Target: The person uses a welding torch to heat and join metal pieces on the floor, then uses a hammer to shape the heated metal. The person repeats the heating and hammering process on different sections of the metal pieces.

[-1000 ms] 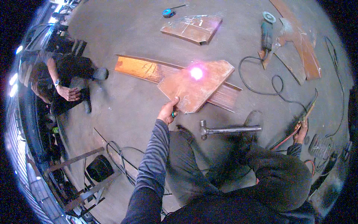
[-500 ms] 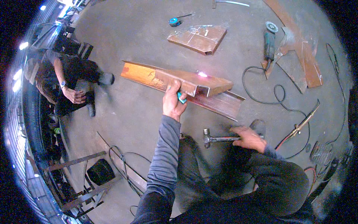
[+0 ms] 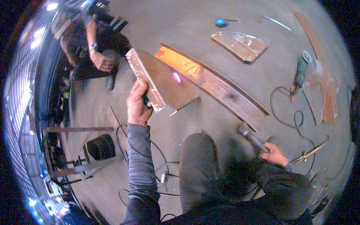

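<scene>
My left hand grips a rusty bent steel plate by its folded, chalk-marked edge and holds it up, tilted, left of the channel. A bright pinkish spot glows on the plate's face. A small teal thing shows between my left fingers; its kind I cannot make out. My right hand is closed round the handle of a hammer, whose head points up and left, over my right leg and close to the near end of a rusty steel channel. The channel lies on the floor, orange at its far end.
Another cut plate, a blue tape measure, an angle grinder with its cord and a brass cutting torch lie beyond and to the right. A co-worker sits at left. Cables and a metal frame are lower left.
My left hand has lifted the bent plate off the channel and carried it left, turning it. My right hand has taken up the hammer from the floor. The view has swung left.
</scene>
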